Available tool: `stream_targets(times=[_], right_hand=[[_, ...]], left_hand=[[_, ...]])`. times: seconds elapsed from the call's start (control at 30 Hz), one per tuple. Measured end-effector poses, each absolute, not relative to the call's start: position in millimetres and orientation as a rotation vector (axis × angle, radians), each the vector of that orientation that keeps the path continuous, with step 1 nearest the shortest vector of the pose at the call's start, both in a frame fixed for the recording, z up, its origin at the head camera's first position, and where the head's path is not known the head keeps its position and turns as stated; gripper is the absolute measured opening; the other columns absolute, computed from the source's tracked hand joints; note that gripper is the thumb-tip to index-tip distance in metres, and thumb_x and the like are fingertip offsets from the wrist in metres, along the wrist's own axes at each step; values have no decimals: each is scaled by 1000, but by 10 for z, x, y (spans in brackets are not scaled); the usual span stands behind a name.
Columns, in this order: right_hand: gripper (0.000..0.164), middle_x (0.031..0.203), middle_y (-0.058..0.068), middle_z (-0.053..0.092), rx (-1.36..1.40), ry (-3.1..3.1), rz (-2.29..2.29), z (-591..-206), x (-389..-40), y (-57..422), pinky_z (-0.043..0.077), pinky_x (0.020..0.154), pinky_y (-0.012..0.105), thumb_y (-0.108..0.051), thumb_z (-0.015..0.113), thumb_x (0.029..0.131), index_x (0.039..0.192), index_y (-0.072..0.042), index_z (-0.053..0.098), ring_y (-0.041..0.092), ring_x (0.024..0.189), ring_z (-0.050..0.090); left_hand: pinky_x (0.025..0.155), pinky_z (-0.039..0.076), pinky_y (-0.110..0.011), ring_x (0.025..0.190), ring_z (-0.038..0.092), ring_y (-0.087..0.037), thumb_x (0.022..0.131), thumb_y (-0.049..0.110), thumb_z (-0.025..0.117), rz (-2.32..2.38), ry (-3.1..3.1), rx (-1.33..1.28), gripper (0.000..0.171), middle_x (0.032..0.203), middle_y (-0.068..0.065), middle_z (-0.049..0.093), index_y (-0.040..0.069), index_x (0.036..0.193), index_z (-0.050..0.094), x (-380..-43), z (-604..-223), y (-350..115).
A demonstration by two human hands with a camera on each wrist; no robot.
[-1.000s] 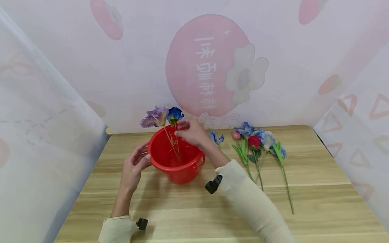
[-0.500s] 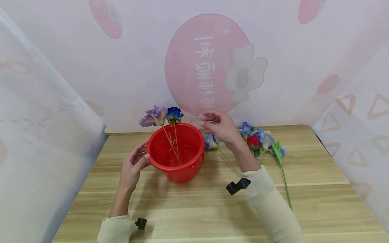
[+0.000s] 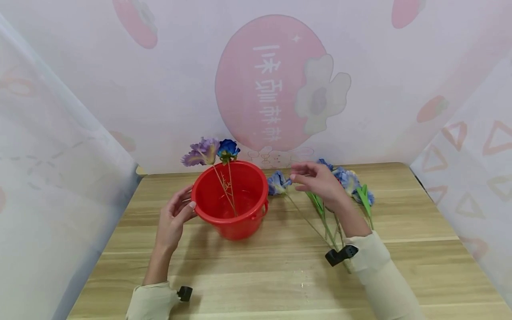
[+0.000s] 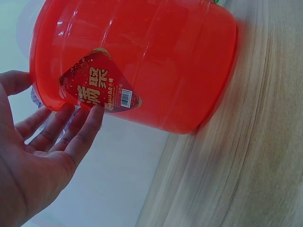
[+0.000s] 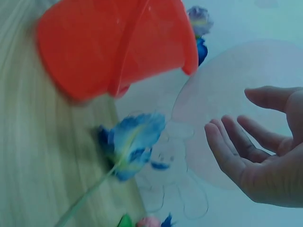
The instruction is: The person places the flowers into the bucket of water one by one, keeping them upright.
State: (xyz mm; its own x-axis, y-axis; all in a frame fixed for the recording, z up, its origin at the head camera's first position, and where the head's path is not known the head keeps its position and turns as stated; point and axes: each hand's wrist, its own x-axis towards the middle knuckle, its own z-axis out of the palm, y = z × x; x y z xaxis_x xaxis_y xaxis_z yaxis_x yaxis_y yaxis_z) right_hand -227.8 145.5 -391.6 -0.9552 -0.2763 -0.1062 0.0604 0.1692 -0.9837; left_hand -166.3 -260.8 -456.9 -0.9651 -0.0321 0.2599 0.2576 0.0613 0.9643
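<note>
A red bucket (image 3: 240, 229) stands on the table. In it stand a purple iris-like flower (image 3: 202, 152) and a dark blue flower (image 3: 228, 149), their heads above the rim. My left hand (image 3: 173, 218) holds the bucket's left rim, thumb at the edge and fingers against the outer wall. Over the loose flowers my right hand (image 3: 318, 181) hovers with bent, loose fingers that grip nothing. Just left of its fingertips lies a light blue flower (image 3: 278, 182), which the right wrist view shows below the empty hand (image 5: 265, 146).
More artificial flowers lie on the right of the wooden table (image 3: 256, 284), among them a blue bloom (image 3: 349, 180) and a green-leaved stem (image 3: 365, 200). My right forearm covers part of them. A printed curtain (image 3: 180, 89) hangs behind the table.
My right hand has left the dark blue flower in the bucket and moved right, over the loose flowers. The left hand stays on the bucket rim.
</note>
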Motion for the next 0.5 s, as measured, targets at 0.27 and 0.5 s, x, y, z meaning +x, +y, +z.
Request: stream_targets(times=[0.27,0.5], right_hand=[[53,150,25,58,-212,2063,-1744,-4184,-2338,1670,54,114,58,-16,64,109,155,4,49,29,127,68],[55,158,31,50,-189,2045,-1697,-4452,-2373,1792,51,116,60,-16,66,108,156,4,49,29,128,68]], left_hand=[[84,66,-23,112,75,-10,107,6,63,-2004,-2119,-224,49,130,-5,71,-5,153,52,-1665,-4562,-2613],[84,66,-24,111,75,-10,106,5,62,-2032,-2097,-224,49,130,-7,71,-7,153,51,-1656,-4574,-2606]])
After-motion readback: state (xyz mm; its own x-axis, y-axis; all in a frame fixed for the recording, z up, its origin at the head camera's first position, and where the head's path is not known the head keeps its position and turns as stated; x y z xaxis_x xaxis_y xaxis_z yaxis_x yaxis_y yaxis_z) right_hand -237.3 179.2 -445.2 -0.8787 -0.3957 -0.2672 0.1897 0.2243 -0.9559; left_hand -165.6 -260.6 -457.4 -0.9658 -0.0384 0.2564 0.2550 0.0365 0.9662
